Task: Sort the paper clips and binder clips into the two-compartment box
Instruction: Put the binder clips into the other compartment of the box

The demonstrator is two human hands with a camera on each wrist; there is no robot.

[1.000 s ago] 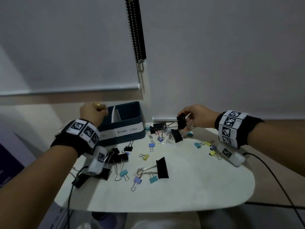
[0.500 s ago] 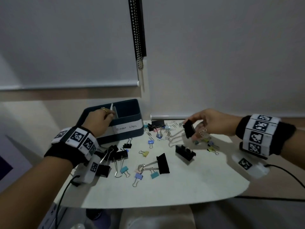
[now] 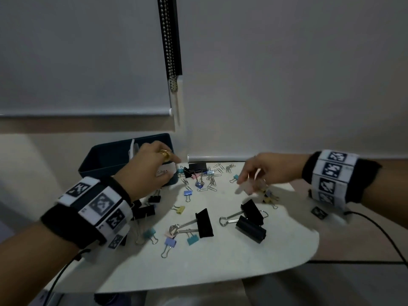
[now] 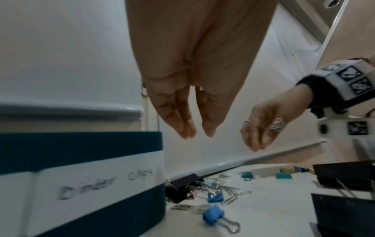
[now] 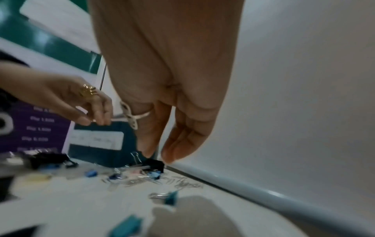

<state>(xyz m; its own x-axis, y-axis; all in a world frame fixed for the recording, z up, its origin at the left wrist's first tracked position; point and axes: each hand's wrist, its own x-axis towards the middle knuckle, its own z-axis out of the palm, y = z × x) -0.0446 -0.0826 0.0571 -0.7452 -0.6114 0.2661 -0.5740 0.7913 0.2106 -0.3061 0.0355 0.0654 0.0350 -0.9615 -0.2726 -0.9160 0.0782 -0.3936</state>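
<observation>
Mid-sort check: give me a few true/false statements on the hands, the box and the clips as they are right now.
1. The right hand grips a black binder clip. False: it holds nothing.
2. The box bears a label reading "Binder clips". True.
3. Every binder clip is in the box. False: black binder clips lie on the table.
4. Loose paper clips lie near the box. True.
</observation>
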